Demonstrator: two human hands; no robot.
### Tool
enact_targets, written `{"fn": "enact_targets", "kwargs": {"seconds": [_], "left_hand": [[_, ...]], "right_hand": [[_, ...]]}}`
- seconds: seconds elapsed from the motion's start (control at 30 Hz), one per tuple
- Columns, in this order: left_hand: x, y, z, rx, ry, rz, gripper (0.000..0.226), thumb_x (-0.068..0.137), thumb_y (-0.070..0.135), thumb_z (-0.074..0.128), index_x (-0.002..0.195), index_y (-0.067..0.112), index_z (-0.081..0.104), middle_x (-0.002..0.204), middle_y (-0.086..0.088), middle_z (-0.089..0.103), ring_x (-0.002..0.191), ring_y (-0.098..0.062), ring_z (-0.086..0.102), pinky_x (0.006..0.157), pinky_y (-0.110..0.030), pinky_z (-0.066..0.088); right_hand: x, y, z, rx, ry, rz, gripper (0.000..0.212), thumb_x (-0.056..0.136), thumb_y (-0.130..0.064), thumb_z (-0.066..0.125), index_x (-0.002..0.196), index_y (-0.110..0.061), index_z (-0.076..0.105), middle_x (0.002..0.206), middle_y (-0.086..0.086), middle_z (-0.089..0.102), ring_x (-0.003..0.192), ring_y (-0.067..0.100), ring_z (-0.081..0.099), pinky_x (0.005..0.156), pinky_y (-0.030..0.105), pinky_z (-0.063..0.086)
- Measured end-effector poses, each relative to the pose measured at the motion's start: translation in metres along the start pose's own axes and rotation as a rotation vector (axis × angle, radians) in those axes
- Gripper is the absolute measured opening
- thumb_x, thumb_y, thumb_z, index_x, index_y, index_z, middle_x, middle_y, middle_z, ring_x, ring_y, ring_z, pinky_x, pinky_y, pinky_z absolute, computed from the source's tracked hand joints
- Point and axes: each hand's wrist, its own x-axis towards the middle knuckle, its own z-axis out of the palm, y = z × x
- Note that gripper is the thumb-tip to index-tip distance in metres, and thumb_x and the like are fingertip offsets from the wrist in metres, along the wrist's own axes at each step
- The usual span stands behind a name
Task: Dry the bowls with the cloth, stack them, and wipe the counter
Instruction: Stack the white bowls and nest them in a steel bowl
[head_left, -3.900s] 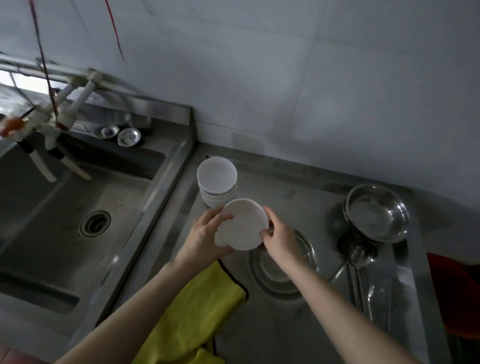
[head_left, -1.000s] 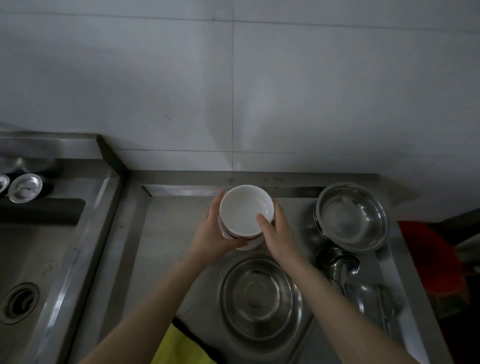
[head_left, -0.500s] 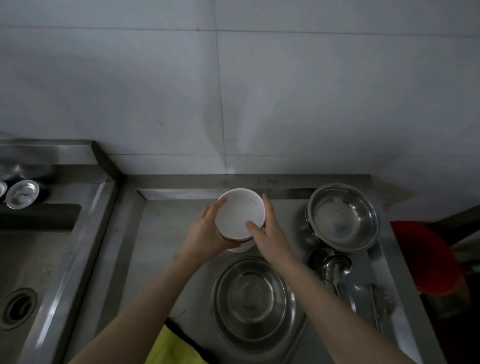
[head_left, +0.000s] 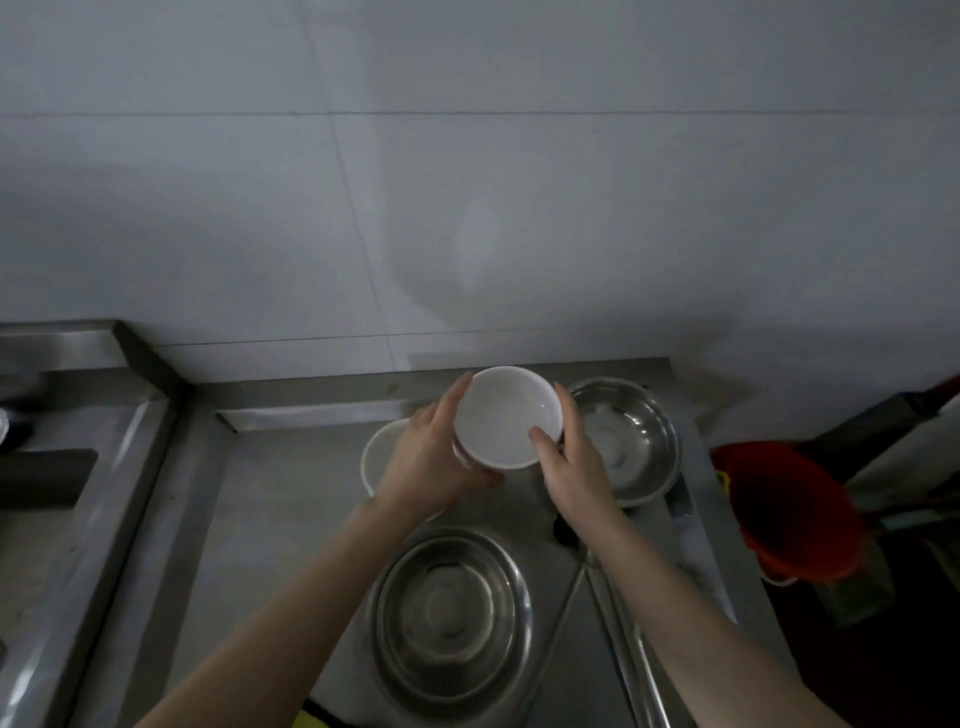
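Left hand (head_left: 431, 467) cups the bowl's (head_left: 504, 415) side; right hand (head_left: 566, 467) pinches its rim, thumb inside. It rides upright above the counter (head_left: 270, 493), shifted right, uncovering a second bowl (head_left: 376, 457) behind the left hand. Cloth (head_left: 307, 721) lies apart: stacking, likely.

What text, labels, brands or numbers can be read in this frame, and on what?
None readable.
The white bowl, held by the left hand and the right hand, is plain inside.
The near steel bowl, the far steel bowl, the counter, the wall tiles and the red bucket show no lettering, though the picture is dim.
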Motion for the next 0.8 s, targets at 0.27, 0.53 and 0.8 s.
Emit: {"fn": "enact_targets", "kwargs": {"seconds": [0.27, 0.53, 0.8], "left_hand": [[0.037, 0.06, 0.102, -0.067, -0.152, 0.041, 0.127, 0.052, 0.052, 0.091, 0.152, 0.012, 0.024, 0.148, -0.01, 0.043, 0.13, -0.028, 0.049, 0.101, -0.034, 0.043], [0.059, 0.062, 0.16, -0.021, -0.275, -0.043, 0.128, 0.058, 0.052, 0.088, 0.155, 0.015, 0.012, 0.156, -0.006, 0.024, 0.136, -0.028, 0.038, 0.107, -0.04, 0.039], [0.065, 0.048, 0.18, 0.111, -0.279, -0.003, 0.124, 0.064, 0.048, 0.086, 0.154, 0.005, 0.013, 0.152, -0.013, 0.03, 0.136, -0.03, 0.037, 0.1, -0.041, 0.042]], "right_hand": [[0.016, 0.048, -0.091, -0.103, 0.117, 0.049, 0.054, 0.092, -0.011, 0.054, 0.142, -0.023, 0.036, 0.136, 0.0, 0.047, 0.126, 0.016, 0.043, 0.099, 0.027, 0.036], [0.034, 0.089, -0.117, -0.262, 0.039, 0.13, 0.059, 0.096, -0.018, 0.052, 0.148, -0.023, 0.025, 0.144, 0.001, 0.04, 0.129, 0.018, 0.041, 0.089, 0.019, 0.032], [0.051, 0.124, -0.09, -0.265, 0.04, 0.199, 0.078, 0.093, -0.021, 0.055, 0.152, -0.019, 0.004, 0.154, 0.007, 0.025, 0.136, 0.024, 0.035, 0.102, 0.028, 0.035]]}}
